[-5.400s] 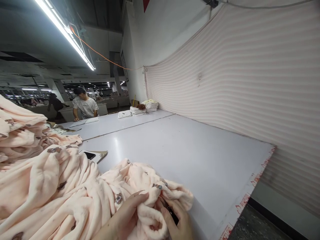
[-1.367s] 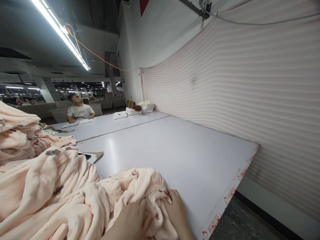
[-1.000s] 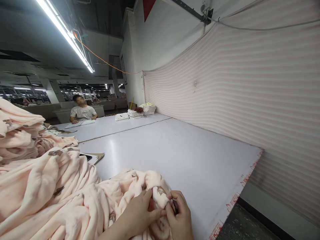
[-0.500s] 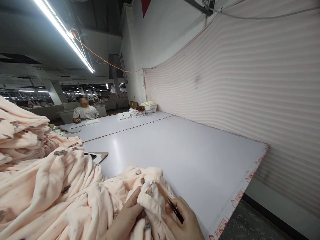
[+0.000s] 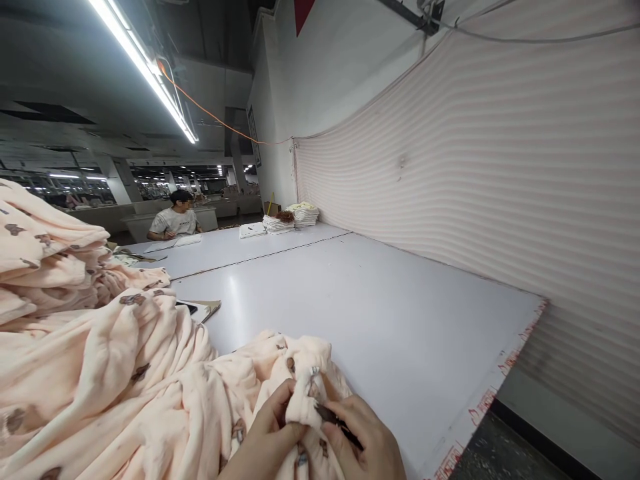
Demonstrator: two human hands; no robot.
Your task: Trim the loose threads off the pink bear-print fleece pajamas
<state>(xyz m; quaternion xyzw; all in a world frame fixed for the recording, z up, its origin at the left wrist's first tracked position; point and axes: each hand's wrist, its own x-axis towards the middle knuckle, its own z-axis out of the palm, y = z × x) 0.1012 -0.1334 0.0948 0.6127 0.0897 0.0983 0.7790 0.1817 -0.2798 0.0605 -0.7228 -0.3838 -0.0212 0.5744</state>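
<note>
Soft pale-pink plush fabric (image 5: 301,408) with small brown prints is bunched at the table's near edge. My left hand (image 5: 270,433) pinches a fold of it between thumb and fingers. In my right hand (image 5: 367,437) is a slim dark tool that looks like thread snips (image 5: 334,420). Its tip touches or lies very near the fold by my left fingers; the blades are too small to make out. My right fingers wrap around the tool and partly cover it.
A large heap of the same fabric (image 5: 55,267) covers the left side. On the pale table (image 5: 320,293) lie a phone (image 5: 187,307) and papers (image 5: 207,309). White stacks (image 5: 279,223) stand at the back. A person (image 5: 176,217) sits across the far end. Striped cloth (image 5: 450,167) hangs at right.
My right hand has brought the dark snips up to the fold, tip closer to my left fingers. The view has shifted slightly left. The seated person's head has turned to the side.
</note>
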